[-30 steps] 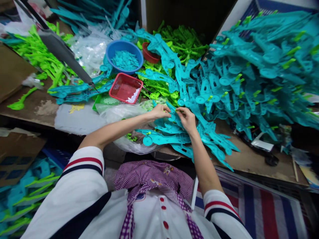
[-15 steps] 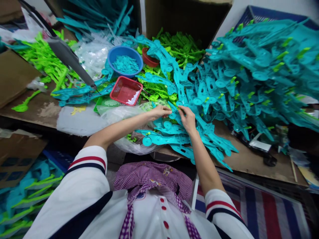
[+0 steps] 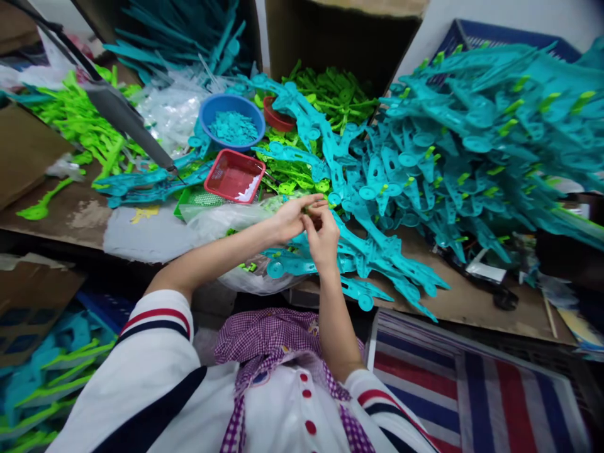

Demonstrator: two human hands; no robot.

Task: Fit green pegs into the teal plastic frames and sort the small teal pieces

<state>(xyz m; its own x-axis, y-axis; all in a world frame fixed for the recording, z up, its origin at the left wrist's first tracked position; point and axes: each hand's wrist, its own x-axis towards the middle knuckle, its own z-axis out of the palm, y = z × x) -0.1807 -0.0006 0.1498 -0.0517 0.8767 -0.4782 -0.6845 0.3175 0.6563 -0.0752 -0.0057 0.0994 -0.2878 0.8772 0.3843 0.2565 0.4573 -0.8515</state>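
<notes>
Left hand (image 3: pixel 289 218) and right hand (image 3: pixel 323 238) meet above the near teal parts (image 3: pixel 287 263), fingertips pinching a small piece (image 3: pixel 313 212) that is mostly hidden. This looks like a fitting step. The next move calls for fine alignment.

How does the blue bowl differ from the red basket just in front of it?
The blue bowl is round; the red basket is rectangular. The blue bowl holds a heap of small teal pieces across its middle; the red basket holds only a few white pieces in one corner, with most of its floor bare. The blue bowl sits farther from the person, the red basket nearer. Both are open-topped plastic containers.
</notes>
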